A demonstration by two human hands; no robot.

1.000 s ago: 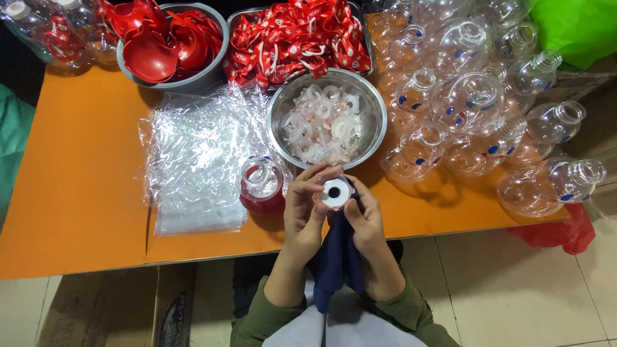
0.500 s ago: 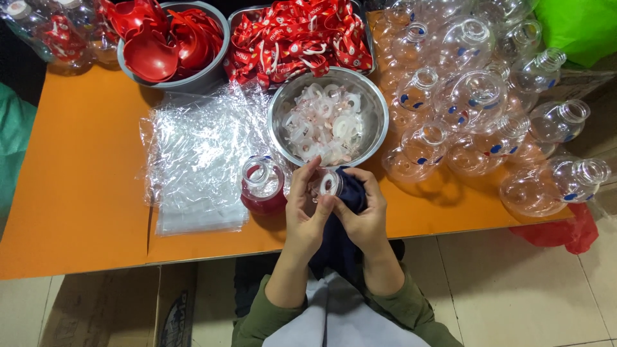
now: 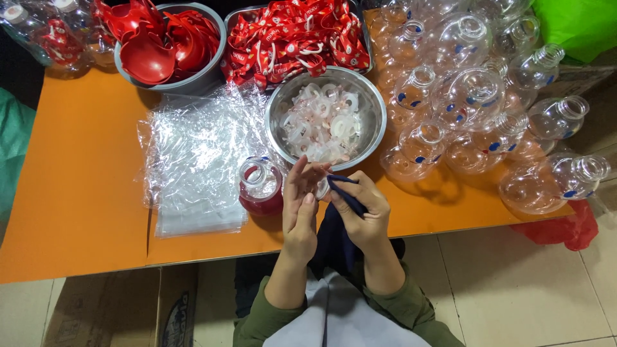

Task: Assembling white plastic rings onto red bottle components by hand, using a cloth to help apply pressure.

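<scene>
Spanning pale floor tiles (image 3: 514,283), orange table (image 3: 71,167); right hand (image 3: 360,209) gripping dark blue strap (image 3: 344,193), left hand (image 3: 301,202) open.

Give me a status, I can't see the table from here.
Left hand and right hand together on a dark blue cloth and small white part. Steel bowl just beyond. Nothing blocking.

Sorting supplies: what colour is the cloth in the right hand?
Dark blue cloth, head view.

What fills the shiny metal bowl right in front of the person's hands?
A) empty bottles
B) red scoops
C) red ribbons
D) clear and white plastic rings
D: the metal bowl holds a heap of clear and white plastic rings, just beyond both hands.
</scene>
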